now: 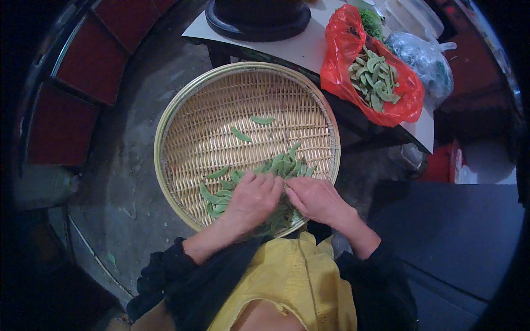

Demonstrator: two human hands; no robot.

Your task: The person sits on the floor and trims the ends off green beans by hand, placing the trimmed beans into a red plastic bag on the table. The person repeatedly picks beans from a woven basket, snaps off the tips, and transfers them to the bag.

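Note:
A round woven bamboo tray (198,107) lies before me, tilted slightly on my lap. Flat green bean pods (283,165) are heaped in its near part, with a few loose ones such as one pod (241,134) farther up the weave. Over the heap, my left hand (254,198) is curled, knuckles up. My right hand (316,200) meets it from the right, thumb and fingers drawn together. Between them the fingers pinch a bean pod, mostly hidden by the hands. More pods lie partly under my wrists.
Beyond the tray stands a pale table (319,53) with a dark round-based vessel (256,20). On it, an open red plastic bag (341,78) holds more pods (374,78), beside a clear knotted bag (422,62). Dark red cabinets (91,62) line the left; a dark surface (447,231) is at right.

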